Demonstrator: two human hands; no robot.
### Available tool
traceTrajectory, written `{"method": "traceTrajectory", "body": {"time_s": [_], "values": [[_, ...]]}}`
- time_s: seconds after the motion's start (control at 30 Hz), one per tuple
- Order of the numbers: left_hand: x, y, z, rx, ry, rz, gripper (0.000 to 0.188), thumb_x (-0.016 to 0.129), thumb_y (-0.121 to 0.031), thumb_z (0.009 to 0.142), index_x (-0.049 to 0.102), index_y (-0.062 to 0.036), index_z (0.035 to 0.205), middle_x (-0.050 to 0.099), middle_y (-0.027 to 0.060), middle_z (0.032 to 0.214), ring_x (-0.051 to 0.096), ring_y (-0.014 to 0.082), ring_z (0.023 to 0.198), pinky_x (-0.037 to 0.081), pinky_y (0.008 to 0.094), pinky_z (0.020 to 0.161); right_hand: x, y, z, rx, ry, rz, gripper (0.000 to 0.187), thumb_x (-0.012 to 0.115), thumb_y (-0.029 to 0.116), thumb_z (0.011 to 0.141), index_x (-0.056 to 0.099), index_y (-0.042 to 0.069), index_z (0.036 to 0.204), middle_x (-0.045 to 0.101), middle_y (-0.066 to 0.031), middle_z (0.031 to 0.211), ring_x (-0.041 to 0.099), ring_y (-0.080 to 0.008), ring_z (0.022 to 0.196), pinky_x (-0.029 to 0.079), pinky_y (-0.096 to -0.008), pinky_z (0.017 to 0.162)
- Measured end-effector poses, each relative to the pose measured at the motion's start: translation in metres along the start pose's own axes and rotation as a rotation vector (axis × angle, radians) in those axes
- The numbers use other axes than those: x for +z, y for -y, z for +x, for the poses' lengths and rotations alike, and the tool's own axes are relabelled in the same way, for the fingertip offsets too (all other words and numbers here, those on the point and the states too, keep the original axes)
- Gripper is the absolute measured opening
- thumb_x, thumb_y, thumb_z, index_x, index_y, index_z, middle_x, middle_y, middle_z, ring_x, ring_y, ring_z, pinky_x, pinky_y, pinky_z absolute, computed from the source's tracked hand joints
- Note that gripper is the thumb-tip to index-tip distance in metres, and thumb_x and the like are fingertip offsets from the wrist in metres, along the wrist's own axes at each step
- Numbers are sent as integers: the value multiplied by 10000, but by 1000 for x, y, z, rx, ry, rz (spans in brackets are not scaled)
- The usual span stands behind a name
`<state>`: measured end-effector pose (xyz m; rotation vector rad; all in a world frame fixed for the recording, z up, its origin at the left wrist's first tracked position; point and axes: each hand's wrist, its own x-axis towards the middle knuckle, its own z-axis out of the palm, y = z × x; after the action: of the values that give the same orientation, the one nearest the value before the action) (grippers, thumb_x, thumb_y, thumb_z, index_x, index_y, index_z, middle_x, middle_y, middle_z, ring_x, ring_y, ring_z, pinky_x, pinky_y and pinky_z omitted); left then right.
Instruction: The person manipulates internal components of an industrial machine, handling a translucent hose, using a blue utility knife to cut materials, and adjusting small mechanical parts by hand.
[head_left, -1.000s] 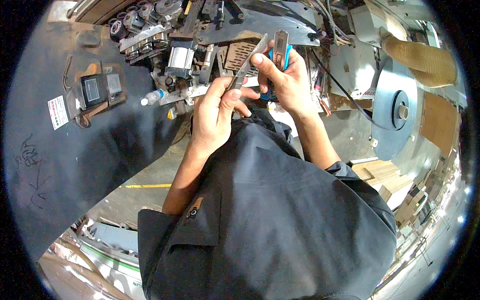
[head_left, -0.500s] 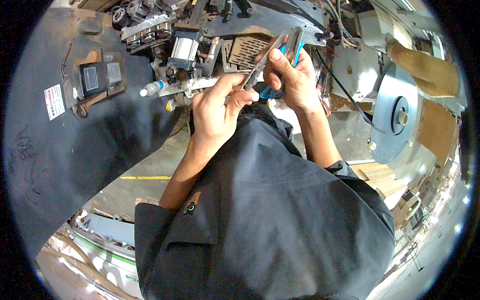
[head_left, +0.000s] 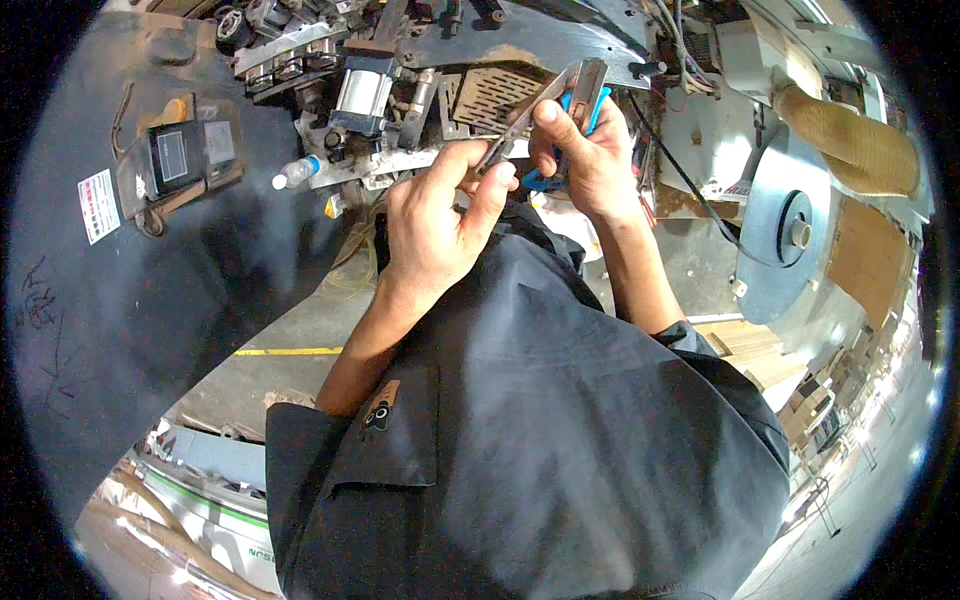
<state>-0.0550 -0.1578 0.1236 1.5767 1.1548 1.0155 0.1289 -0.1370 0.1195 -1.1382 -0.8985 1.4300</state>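
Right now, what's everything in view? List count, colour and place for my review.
Slim metal piece: one, grey, between the hands
Handled tool: one, blue and silver, right grip
Slotted plate: one, tan, beyond the hands
Machine cylinder: one, silver and black, upper left
Bottle: one, clear and blue, upper left
Work surface: one, dark, left
Label: one, white, far left
Floor line: one, yellow, lower left
Ribbed hose: one, tan, upper right
Disc: one, grey-blue, right
Pale boards: count unclear, light brown, right
Garment: one, black, centre
Left grip: one, bare, upper centre
Right grip: one, bare, upper centre
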Motion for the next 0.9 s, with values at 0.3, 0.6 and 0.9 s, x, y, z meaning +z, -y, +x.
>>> {"method": "traceTrajectory", "body": {"time_s": [0.3, 0.6, 0.9], "values": [[9, -1, 1, -126, -79, -118, 224, 632, -207, 1046, 656, 15, 1055, 751, 98, 780, 749, 166, 695, 588, 292, 625, 9, -4, -2, 25, 32, -24, 236, 775, 217, 962, 603, 71, 1032, 621, 24, 755, 542, -48, 570, 446, -213, 512], [14, 1, -9, -346, -162, -520, 262, 534, -209, 1071, 592, -3, 921, 588, 74, 623, 537, 153, 478, 461, 283, 454, 5, -16, 12, 103, -219, 511, 540, 380, 596, 1085, 573, 92, 1099, 641, -70, 844, 530, -154, 541, 453, -309, 542], [30, 3, -33, -490, -50, -530, 277, 532, -224, 1073, 589, -10, 908, 573, 63, 600, 528, 139, 472, 435, 274, 456, 8, -5, 30, -7, -455, 899, 499, 427, 580, 1076, 521, 91, 1052, 541, -43, 844, 528, -200, 772, 486, -337, 732]]}}
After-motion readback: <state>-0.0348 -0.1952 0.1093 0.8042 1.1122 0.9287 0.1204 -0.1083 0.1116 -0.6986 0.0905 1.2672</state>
